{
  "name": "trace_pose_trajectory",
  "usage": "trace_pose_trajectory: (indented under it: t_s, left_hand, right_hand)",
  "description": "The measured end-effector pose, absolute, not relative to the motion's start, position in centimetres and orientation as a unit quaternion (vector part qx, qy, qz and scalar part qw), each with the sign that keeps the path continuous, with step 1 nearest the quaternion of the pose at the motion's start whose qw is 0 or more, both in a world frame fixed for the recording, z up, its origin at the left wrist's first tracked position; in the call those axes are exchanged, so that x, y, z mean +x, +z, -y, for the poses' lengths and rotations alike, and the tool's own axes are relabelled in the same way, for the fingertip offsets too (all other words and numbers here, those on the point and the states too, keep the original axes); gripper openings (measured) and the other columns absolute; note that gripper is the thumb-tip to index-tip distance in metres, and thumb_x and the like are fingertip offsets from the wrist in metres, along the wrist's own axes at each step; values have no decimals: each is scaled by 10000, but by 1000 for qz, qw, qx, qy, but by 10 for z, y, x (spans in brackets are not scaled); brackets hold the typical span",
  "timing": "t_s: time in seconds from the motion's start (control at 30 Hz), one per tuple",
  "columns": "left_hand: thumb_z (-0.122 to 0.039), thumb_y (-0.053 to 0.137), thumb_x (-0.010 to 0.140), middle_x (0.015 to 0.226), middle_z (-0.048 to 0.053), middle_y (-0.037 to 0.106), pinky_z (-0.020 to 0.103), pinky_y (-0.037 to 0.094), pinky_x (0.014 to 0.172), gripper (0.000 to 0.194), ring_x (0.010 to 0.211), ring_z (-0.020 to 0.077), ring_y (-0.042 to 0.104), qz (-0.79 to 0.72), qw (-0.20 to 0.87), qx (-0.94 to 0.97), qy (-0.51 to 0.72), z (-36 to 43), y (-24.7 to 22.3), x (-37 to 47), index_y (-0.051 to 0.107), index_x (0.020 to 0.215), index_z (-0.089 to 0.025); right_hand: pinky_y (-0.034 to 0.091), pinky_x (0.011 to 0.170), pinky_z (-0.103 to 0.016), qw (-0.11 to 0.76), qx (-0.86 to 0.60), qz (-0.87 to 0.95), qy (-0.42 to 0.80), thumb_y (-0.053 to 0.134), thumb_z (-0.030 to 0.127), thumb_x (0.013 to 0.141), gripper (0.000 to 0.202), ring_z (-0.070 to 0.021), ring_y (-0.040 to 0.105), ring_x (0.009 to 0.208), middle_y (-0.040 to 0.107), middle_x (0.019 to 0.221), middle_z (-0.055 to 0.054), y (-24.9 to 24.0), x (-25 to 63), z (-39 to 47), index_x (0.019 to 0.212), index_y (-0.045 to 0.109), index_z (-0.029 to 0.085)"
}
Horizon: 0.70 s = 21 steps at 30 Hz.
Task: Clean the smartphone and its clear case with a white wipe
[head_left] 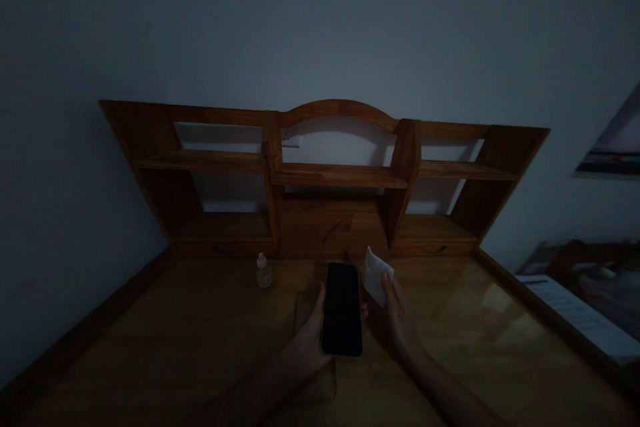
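My left hand (315, 337) is wrapped round a smartphone (343, 310), its dark screen facing me and its fingertips showing past the right edge. Just right of the phone, my right hand (397, 313) pinches a white folded cloth or tissue (376, 275) between thumb and fingers; cloth and phone are apart. On the desk to the left stands a small clear bottle (264, 273) with a pale cap. Beneath my left forearm lies a flat see-through thing with a rounded outline (327, 390), perhaps a phone case, mostly hidden.
A wooden desk (175, 327) carries a shelf unit (340, 175) along its back, against the wall. Raised wooden edges run down both sides. A wall socket (290, 139) shows through the shelf. Beyond the right edge lie white papers (575, 310).
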<state>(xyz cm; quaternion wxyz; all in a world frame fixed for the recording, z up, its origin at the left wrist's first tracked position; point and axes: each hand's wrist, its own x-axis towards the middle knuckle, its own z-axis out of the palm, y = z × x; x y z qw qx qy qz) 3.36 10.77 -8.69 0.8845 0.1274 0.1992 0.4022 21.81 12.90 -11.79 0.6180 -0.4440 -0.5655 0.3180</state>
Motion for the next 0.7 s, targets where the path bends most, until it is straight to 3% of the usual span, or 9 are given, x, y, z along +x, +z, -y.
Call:
trace_pose_trajectory:
  t_s: [0.1, 0.27, 0.4, 0.7]
  left_hand:
    - [-684, 447, 835, 1006, 148, 681, 413, 467, 926, 649, 1030, 268, 625, -206, 883, 148, 395, -107, -88, 36, 610, 1090, -109]
    - [-644, 462, 855, 1048, 125, 674, 353, 469, 918, 630, 1025, 241, 629, -238, 873, 158, 395, -106, -84, 39, 570, 1222, -144]
    - [-641, 471, 852, 1109, 127, 664, 330, 449, 949, 678, 1080, 236, 607, -245, 870, 154, 400, -107, -88, 38, 519, 1307, -141]
    - [-559, 424, 912, 1067, 117, 684, 297, 440, 961, 588, 1095, 227, 599, -243, 872, 137, 403, -107, -90, 34, 555, 1253, -99]
  right_hand:
    - [428, 1052, -487, 571, -465, 614, 283, 463, 469, 933, 400, -284, 549, 1212, 633, 1243, -48, -99, 211, -116, 1271, 576, 290]
    - [241, 1163, -512, 449, -409, 770, 196, 402, 296, 987, 407, -233, 326, 1394, 397, 1492, -18, -82, 201, -107, 1392, 451, 307]
    - [184, 1169, -548, 402, -408, 807, 142, 416, 251, 983, 451, -226, 264, 1420, 347, 1519, -27, -83, 199, -109, 1429, 386, 313]
    - [299, 1142, -516, 386, -394, 827, 109, 491, 172, 914, 549, -250, 291, 1409, 340, 1519, -70, -89, 189, -98, 1443, 369, 256]
